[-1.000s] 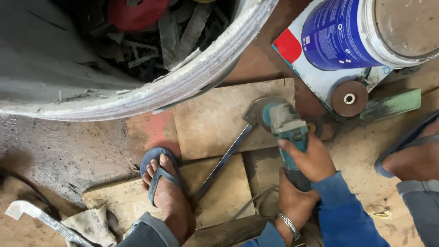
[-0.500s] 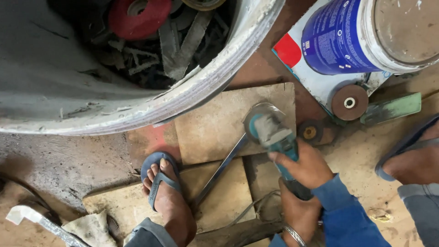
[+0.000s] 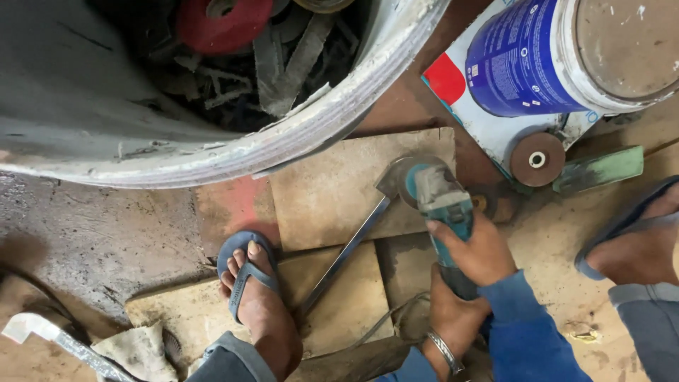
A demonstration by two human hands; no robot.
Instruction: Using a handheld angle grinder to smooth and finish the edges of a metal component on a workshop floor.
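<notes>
Teal-bodied, the angle grinder [image 3: 438, 205] sits in both our hands in the head view: our right hand [image 3: 481, 247] wraps its neck, our left hand [image 3: 453, 311] wraps the rear handle, both grips pressed tight around it. Its disc meets the upper end of a flat steel bar [image 3: 346, 255], which runs down-left from the grinder across wooden boards [image 3: 332, 191] toward our sandalled foot [image 3: 251, 290]. We judge the cut barely begun; the bar looks whole.

Drum [image 3: 297, 145] blocks ahead; bare board [image 3: 332, 191] left free.
</notes>
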